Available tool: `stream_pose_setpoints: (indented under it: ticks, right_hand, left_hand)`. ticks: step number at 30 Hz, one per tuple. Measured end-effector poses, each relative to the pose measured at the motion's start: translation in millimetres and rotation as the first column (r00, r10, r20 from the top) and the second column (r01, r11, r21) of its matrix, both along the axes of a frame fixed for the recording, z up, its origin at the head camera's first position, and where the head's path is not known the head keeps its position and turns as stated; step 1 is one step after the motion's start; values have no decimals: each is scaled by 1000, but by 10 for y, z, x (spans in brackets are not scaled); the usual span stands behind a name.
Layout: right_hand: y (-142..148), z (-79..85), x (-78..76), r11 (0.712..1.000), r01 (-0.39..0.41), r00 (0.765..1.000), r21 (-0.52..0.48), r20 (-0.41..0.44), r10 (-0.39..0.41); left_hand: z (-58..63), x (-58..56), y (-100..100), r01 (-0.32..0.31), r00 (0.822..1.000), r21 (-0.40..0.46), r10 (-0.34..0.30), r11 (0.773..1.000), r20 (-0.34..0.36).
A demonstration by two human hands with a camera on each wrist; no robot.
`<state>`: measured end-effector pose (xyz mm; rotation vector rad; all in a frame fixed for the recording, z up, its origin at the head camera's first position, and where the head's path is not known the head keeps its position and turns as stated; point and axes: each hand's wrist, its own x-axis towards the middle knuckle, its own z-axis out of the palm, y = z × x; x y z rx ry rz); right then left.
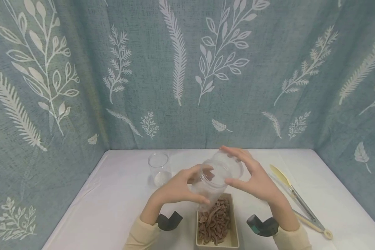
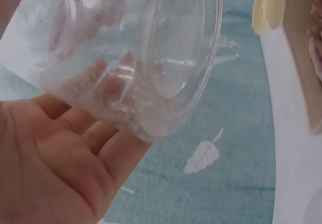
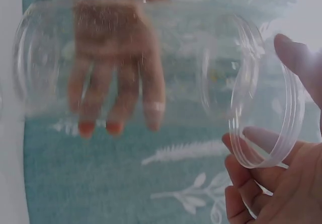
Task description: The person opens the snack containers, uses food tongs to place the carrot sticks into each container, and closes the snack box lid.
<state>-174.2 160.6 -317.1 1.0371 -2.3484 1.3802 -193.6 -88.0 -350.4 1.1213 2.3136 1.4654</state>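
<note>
My left hand (image 1: pixel 178 187) grips a clear plastic jar (image 1: pixel 203 191) around its side, with the jar's mouth tilted up and to the right. In the left wrist view, the fingers show through the wall of the see-through jar (image 2: pixel 115 98). Pinched between the thumb and fingers of my right hand (image 1: pixel 257 178) is a clear, ridged lid (image 3: pixel 293 118), held by its edge. It stands beside the jar's open mouth, overlapping it in the head view. Below the jar lies a beige tray (image 1: pixel 235 229) of brown meat strips (image 1: pixel 214 225), partly hidden by the jar.
A second clear jar (image 1: pixel 159 170) stands upright on the white table (image 1: pixel 112 194), behind my left hand. Tongs (image 1: pixel 301 201) with yellowish tips lie at the right, beyond my right forearm. A patterned blue-green cloth (image 1: pixel 187 86) hangs at the back and both sides.
</note>
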Motion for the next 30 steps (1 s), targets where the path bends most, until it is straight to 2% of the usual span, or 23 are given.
stream_pose_setpoints:
  ticks: [3, 7, 14, 19, 23, 25, 30]
  right_hand:
    - [63, -31, -74, 998, 55, 998, 15, -3, -55]
    - [148, -108, -192, 994, 105, 994, 43, 34, -107]
    - [248, -271, -386, 981, 163, 985, 104, 35, -167]
    - [302, -393, -504, 973, 164, 979, 160, 96, -181]
    - [329, -532, -609, 951, 186, 968, 246, 118, -220]
    - [333, -606, -660, 935, 209, 962, 288, 112, -250]
    - [352, -789, -760, 898, 264, 935, 352, 135, -327]
  left_hand:
    - [-8, -34, -43, -43, 999, 9, 42, 999, 13]
    - [-47, -97, -78, -116, 993, 12, 116, 993, 19]
    - [-173, -238, -107, -229, 973, 19, 229, 973, 3]
    - [-244, -322, -139, -300, 953, 67, 296, 951, 65]
    - [-266, -353, -173, -321, 945, 92, 312, 943, 102]
    - [-258, -352, -185, -321, 944, 94, 310, 942, 116]
    - [-63, -222, -188, -309, 945, 94, 294, 946, 142]
